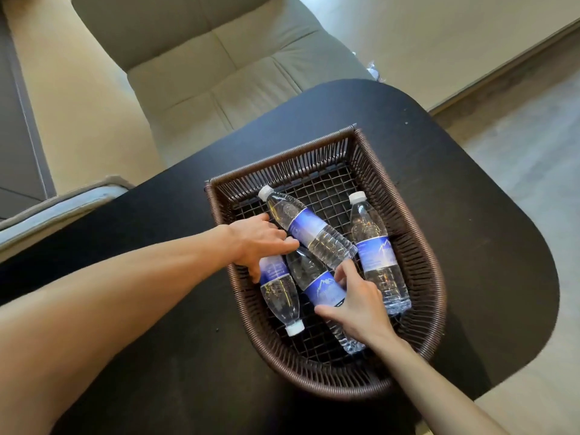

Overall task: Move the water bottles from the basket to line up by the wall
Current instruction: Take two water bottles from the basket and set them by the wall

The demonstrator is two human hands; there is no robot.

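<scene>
four water bottles lie in your wicker basket on black bench. your left hand wraps leftmost bottle, cap toward you. your right hand rests on middle bottle, fingers spread; grip probably not closed. top bottle lies crosswise over it. right bottle untouched.

Black table beside beige sofa, pale floor.
</scene>
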